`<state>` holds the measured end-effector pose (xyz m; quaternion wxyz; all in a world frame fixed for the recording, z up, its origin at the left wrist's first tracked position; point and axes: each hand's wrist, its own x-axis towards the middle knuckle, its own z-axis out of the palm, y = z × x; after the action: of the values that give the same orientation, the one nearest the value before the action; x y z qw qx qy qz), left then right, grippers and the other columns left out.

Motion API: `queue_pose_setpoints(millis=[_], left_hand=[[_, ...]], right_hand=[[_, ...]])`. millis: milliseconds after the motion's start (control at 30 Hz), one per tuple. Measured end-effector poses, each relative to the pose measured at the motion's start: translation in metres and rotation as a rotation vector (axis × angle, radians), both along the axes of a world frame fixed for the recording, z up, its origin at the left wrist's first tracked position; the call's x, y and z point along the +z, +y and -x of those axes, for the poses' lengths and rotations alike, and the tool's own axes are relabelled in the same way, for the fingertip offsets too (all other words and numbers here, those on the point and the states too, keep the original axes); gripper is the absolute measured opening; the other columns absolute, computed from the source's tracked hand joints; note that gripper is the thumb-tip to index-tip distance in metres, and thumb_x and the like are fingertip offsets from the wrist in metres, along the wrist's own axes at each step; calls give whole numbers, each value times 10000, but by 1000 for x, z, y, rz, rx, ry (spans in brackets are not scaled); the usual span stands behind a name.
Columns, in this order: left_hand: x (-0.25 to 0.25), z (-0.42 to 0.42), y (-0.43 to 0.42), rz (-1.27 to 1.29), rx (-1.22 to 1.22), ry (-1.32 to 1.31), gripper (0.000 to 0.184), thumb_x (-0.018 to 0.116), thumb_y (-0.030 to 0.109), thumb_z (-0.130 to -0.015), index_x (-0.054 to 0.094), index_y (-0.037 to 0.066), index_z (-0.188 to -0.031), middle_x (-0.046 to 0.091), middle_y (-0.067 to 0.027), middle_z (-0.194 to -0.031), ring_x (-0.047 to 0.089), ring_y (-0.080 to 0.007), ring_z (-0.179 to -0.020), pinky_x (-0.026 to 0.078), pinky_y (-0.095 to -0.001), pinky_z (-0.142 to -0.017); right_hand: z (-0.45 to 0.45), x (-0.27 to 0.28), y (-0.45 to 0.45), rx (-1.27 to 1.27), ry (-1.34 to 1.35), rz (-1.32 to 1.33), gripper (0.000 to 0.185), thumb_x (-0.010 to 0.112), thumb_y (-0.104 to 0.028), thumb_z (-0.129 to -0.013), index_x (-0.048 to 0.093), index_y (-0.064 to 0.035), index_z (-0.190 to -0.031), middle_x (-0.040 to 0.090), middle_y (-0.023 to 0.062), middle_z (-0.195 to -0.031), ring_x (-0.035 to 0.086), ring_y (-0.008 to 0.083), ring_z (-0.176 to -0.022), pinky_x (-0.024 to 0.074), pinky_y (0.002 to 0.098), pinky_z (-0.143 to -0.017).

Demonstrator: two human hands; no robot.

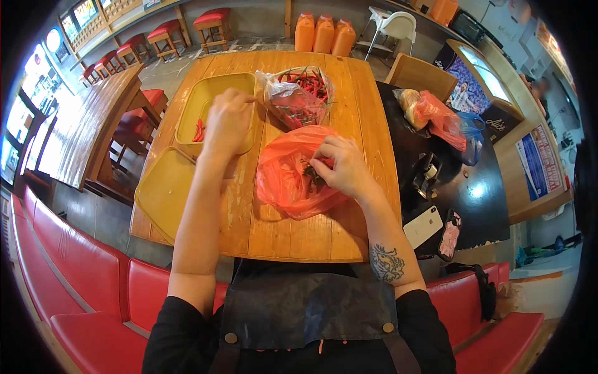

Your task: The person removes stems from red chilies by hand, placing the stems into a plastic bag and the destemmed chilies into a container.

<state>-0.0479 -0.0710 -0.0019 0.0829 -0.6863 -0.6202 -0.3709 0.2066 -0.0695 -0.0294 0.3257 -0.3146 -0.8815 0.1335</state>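
Note:
My left hand (228, 115) is above the right side of a yellow tray (182, 118), its fingers curled and mostly hidden behind the hand. Whatever they hold cannot be made out. Several red chillies (199, 131) lie at the tray's left side. Over a red plastic bag (280, 181), my right hand (344, 165) is closed in a pinch on green chilli stems (311, 176) at the bag's mouth. Behind that bag sits a clear plastic bag (286, 103) full of red chillies (311, 82) with green stems.
A second yellow tray (165, 193) lies at the wooden table's (240, 230) left front. On the dark table (476, 215) to the right are a white phone (423, 227), another phone (450, 234) and bagged items (439, 118). Orange jugs (324, 34) stand beyond the far edge.

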Motion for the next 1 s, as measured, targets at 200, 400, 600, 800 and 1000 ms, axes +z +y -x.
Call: queue_pose_setpoints(millis=[200,400,600,800,1000], left_hand=[[-4,-59,46,-323,-356,157,237,556,65,-829,624,23,-1052,617,-163,-1056,557,-326,-1043,451,-411,-881],[-16,-54,53,204,-213,93,223,542,116,-873,597,43,-1076,619,-205,-976,588,-394,-922,468,-462,-797],[-16,-51,57,221,-160,116,149,597,99,-825,626,58,-965,610,-195,-1000,594,-381,-927,472,-460,-800],[-12,-52,64,275,-124,79,178,650,120,-766,654,79,-940,662,-140,-871,619,-361,-864,483,-443,-756],[-3,-51,61,162,-28,-264,161,701,135,-764,658,48,-893,676,-111,-785,652,-248,-739,501,-370,-687]], right_hand=[[5,-12,3,51,79,17,73,629,-83,-774,620,-79,-846,618,56,-835,582,250,-864,409,376,-800],[4,-12,0,46,46,70,102,625,-99,-789,621,-69,-887,640,81,-878,597,270,-888,401,374,-837],[4,-10,-2,42,28,24,106,631,-113,-790,621,-59,-880,638,90,-876,596,272,-882,402,378,-831],[4,-9,-2,35,17,19,98,634,-112,-790,620,-57,-869,634,87,-862,593,268,-865,407,381,-816],[5,-10,1,14,66,13,85,634,-110,-788,620,-57,-853,634,88,-849,594,274,-866,416,381,-813]])
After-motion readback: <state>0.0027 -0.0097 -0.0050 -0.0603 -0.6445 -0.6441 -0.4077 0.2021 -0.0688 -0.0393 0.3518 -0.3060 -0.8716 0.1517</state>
